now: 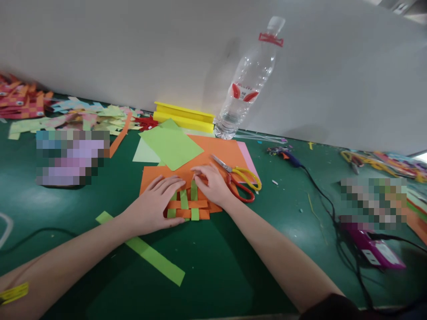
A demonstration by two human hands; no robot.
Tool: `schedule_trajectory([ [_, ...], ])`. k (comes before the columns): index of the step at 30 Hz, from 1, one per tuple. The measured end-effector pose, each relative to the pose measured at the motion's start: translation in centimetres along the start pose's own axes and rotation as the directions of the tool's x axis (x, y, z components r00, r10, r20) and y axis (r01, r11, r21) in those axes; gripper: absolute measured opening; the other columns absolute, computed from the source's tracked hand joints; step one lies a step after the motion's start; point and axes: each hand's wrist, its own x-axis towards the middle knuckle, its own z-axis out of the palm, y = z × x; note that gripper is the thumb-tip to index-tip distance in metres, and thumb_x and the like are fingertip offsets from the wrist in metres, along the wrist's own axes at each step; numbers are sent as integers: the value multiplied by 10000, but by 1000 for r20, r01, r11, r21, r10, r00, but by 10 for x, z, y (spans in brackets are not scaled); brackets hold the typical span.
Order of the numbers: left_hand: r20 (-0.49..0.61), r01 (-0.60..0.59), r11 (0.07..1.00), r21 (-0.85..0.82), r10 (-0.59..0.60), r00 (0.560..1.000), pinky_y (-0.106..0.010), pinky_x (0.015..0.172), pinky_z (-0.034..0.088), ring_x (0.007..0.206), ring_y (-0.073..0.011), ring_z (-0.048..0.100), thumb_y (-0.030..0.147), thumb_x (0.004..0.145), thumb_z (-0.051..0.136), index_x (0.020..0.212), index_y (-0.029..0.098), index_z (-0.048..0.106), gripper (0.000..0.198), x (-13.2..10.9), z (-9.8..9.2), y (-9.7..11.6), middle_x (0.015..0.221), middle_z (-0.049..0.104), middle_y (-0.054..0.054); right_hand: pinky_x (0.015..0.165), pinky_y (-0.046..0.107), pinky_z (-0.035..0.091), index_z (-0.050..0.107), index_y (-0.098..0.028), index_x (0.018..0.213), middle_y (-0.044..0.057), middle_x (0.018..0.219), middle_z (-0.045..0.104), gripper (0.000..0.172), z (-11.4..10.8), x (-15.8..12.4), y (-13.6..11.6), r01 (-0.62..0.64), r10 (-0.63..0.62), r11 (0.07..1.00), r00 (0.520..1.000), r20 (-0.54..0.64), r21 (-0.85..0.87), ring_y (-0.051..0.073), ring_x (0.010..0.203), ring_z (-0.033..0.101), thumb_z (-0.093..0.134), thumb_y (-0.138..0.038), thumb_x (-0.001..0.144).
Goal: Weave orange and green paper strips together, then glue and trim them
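Note:
A small woven mat of orange and green paper strips [184,204] lies in front of me on orange paper. My left hand [155,200] rests flat over the mat's left side, fingers stretched out and thumb along its lower edge. At the mat's top right, my right hand [213,184] has thumb and forefinger closed at the upper end of an upright green paper strip [194,192]. Scissors [238,174] with a yellow and a red handle lie just beyond the right hand. A loose green strip [156,262] crosses the table under my left forearm.
Green and orange sheets [171,144] lie behind the hands. A clear plastic bottle [248,78] stands by the grey wall, beside folded yellow paper [183,116]. Cut strips [90,118] heap at the back left. Right: a blue-handled tool [292,159] with a black cable and a purple packet [373,246].

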Motion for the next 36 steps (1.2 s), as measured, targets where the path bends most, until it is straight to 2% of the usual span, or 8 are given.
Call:
schedule_trajectory([
  [9,26,7,1000,5,-8,1000,-486,1104,215,1301,-285,361,624,792,518,1382,214,281,756,1,0,1,1393,427,-115,1069,503,227,563,-233,993,16,877,670,171,1,0,3,-48,45,998,997,-68,-29,184,895,620,484,-221,842],
  [19,40,-7,1000,28,6,999,-467,1114,198,1305,-277,358,595,810,520,1366,205,304,712,1,0,0,1387,439,-106,1004,472,330,557,-213,966,22,830,662,155,1,1,5,-52,49,998,994,-97,-28,190,855,612,475,-201,835],
  [24,28,-17,999,48,16,999,-455,1116,197,1291,-273,375,619,821,486,1353,191,321,702,1,0,1,1375,453,-107,965,430,366,534,-202,1044,39,887,641,197,-6,0,-1,40,-37,999,993,-108,25,188,905,590,489,-276,868],
  [27,19,-1,998,56,0,1000,-451,1109,211,1265,-272,404,621,818,486,1320,183,363,678,1,-1,0,1343,484,-106,838,360,425,529,-205,954,18,795,593,181,-18,0,-9,123,-124,991,992,11,54,169,808,562,530,-360,859],
  [29,-4,25,997,68,-25,1000,-457,1099,220,1243,-276,428,620,822,479,1301,180,384,657,1,-1,-1,1318,504,-111,687,289,430,497,-204,808,-10,713,538,236,-28,1,-14,76,-92,992,982,164,100,131,667,516,577,-426,826],
  [31,-29,49,995,84,-46,999,-471,1090,222,1230,-285,439,627,823,472,1296,178,390,657,1,-1,-3,1303,515,-119,607,255,394,470,-204,774,-25,698,507,333,-37,2,-18,36,-68,993,949,308,109,115,620,474,650,-484,754],
  [34,-38,63,993,102,-60,997,-482,1083,221,1224,-291,440,619,814,496,1303,179,378,668,2,-1,-6,1295,519,-119,652,261,371,482,-199,824,-3,796,530,471,-46,1,-23,84,-90,996,922,376,33,139,727,476,741,-538,623],
  [36,-40,68,993,101,-64,997,-478,1079,231,1221,-289,442,604,808,517,1303,179,377,668,2,0,-7,1291,519,-120,676,269,356,480,-197,850,9,835,540,523,-47,0,-28,117,-93,993,900,425,-30,154,763,470,747,-564,590],
])
